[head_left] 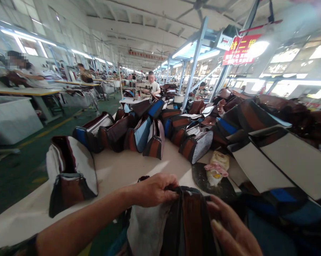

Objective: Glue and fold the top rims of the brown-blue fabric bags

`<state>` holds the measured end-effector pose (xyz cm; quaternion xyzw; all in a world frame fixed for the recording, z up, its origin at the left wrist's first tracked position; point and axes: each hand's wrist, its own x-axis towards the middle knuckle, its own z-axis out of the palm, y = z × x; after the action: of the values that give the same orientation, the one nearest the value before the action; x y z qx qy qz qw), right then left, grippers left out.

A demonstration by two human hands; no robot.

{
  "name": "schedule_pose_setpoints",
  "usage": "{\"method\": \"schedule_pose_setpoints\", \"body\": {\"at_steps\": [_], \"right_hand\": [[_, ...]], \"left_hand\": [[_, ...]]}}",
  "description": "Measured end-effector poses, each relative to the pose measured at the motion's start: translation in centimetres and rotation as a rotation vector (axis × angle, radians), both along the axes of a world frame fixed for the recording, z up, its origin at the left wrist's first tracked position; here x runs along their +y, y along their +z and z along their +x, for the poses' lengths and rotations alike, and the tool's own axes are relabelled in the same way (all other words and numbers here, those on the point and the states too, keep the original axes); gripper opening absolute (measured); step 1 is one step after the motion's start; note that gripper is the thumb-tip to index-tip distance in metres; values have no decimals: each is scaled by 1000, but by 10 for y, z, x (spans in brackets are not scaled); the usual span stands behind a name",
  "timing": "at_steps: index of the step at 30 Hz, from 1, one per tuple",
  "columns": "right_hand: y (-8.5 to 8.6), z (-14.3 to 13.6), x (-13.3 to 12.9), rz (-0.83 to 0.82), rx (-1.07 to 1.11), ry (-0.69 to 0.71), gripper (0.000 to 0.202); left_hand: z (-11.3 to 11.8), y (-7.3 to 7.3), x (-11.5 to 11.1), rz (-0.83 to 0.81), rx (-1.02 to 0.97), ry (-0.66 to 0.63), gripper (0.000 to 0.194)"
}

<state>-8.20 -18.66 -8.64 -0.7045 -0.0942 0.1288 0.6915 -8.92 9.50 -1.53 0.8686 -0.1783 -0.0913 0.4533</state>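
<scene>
An unfinished bag (194,222), dark with a brown strip down its end and a pale grey side, stands upright close in front of me at the table's near edge. My left hand (156,190) pinches its top edge, thumb and fingers closed on the rim. On the bag's right side is my right hand (231,227), its fingers curled round the edge and the thumb against the dark face. The lower part of the bag is cut off by the picture's bottom. Left of it a similar bag (72,177) with pale sides rests on the table (117,167).
Several more bag bodies (139,137) stand in rows across the table. A dark round pad (200,177) carries a plastic-wrapped bundle (216,167) with a pink cloth. Stacked pale panels (296,156) crowd the right. Beyond, a person (153,85) sits at a sewing machine.
</scene>
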Motion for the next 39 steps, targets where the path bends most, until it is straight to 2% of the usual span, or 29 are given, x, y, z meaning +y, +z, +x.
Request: {"method": "schedule_pose_setpoints", "body": {"at_steps": [3,5,7,9,11,13,18,22,30,33,39], "right_hand": [[47,33,13,0,-180,137,61],[77,49,30,15,-229,376,51],[98,58,45,-16,-253,599,42],[109,62,55,-56,-243,749,40],[111,64,57,-93,-234,820,40],[109,66,55,-155,-255,822,39],[101,72,49,-271,-233,773,37],[101,74,51,-317,-220,761,40],[108,67,62,-372,-267,726,41],[106,65,69,-350,-197,722,33],[97,59,77,-172,44,694,18]], "left_hand": [[8,9,1,-85,148,-87,20],[11,21,0,-142,174,-160,23],[9,34,-1,-149,141,-208,24],[4,45,-1,-114,85,-204,21],[-2,52,1,-91,79,-182,18],[-4,54,5,-112,137,-172,19],[3,45,13,-275,410,-144,31],[11,38,11,-252,386,-108,33],[14,34,10,-310,426,-101,23],[14,33,9,-288,413,-80,20],[13,29,7,-271,416,-30,19]]}}
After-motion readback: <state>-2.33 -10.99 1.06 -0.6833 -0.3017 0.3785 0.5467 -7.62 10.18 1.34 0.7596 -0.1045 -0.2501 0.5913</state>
